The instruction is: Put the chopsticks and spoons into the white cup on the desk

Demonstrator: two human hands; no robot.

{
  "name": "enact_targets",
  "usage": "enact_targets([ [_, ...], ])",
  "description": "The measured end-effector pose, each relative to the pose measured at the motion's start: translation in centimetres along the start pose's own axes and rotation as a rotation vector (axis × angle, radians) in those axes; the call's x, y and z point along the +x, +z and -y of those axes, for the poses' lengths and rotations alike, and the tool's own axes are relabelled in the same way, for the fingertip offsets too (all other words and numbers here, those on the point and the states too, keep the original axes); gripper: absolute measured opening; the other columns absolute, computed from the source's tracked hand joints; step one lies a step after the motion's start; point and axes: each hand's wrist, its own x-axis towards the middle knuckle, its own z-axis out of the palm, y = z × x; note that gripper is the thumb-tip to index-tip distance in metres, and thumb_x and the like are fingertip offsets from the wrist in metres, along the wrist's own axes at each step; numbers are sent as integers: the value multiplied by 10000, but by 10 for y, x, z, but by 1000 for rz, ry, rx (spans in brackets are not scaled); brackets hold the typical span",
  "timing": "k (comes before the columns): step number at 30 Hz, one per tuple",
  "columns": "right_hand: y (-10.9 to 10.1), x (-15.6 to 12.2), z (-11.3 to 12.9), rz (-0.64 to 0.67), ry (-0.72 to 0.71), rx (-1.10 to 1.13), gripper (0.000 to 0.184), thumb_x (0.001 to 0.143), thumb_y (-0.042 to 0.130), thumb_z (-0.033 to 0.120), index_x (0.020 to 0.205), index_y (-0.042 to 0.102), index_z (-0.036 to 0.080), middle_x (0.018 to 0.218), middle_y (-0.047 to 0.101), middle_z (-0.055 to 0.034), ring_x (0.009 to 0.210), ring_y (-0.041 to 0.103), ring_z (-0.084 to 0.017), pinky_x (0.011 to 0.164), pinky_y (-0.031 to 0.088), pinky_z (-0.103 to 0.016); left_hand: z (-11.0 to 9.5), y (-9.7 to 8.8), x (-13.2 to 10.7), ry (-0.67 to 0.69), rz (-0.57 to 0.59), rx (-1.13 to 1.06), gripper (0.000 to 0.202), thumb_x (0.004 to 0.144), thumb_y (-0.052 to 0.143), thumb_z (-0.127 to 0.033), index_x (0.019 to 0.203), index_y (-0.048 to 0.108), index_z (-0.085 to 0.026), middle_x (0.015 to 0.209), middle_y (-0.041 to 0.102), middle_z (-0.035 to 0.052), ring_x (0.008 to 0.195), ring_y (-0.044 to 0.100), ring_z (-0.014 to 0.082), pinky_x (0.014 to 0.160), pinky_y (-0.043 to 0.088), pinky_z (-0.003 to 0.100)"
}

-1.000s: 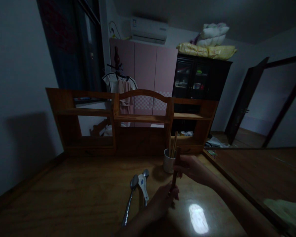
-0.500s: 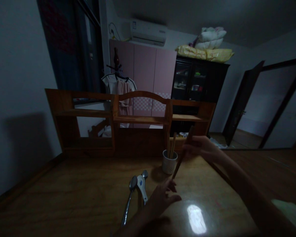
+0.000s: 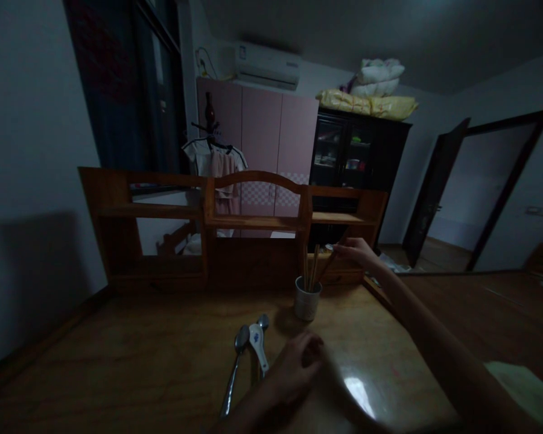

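A pale cup (image 3: pixel 307 302) stands on the wooden desk (image 3: pixel 140 355) and holds several brown chopsticks (image 3: pixel 311 269). My right hand (image 3: pixel 357 251) reaches above the cup and pinches the top of one chopstick whose lower end rests inside the cup. My left hand (image 3: pixel 296 367) hovers low over the desk in front of the cup, fingers loosely curled and smeared by motion, with nothing seen in it. Just left of it lie metal spoons (image 3: pixel 236 361) and a white ceramic spoon (image 3: pixel 257 345).
A wooden shelf unit (image 3: pixel 217 223) runs along the desk's back edge, right behind the cup. A second wooden surface (image 3: pixel 479 301) adjoins on the right. Wardrobes, a dark cabinet and an open door stand beyond. The room is dim.
My right hand has lifted the chopstick from the desk, away from my left hand, and carried it up and back to the cup. My left hand let go and stayed low.
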Motion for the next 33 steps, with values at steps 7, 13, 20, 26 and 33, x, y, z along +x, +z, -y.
enact_targets([
  [7,29,-4,-43,48,70,-40,357,656,754,448,725,686,105,655,698,-63,568,639,-166,531,499,-230,0,0,2,12,48,-33,333,739,596,-118,1056,586,-218,1064,607,11,962,570,159,842,472,270],
  [13,40,-10,-48,95,84,-39,349,691,719,454,711,692,107,667,697,-80,585,632,-167,543,488,-230,4,2,2,20,41,-35,370,731,603,-110,1079,574,-234,1092,582,9,960,564,155,792,494,257],
  [20,46,-2,-67,124,111,-45,356,668,731,460,638,663,113,579,662,-50,541,609,-149,511,459,-213,10,4,3,19,37,-26,385,715,604,-91,1072,571,-230,1078,584,9,943,558,155,806,493,268],
  [26,49,0,-74,115,129,-34,348,667,736,453,662,655,115,578,654,-33,518,589,-127,489,445,-201,6,2,3,27,38,-12,378,710,600,-89,1061,582,-225,1061,589,14,944,553,162,813,485,275],
  [33,50,-5,-60,153,122,-12,372,658,742,463,692,675,98,607,671,-52,529,619,-144,499,477,-219,3,-1,4,5,69,-28,393,704,593,-88,1070,579,-229,1089,580,16,972,552,165,848,467,284],
])
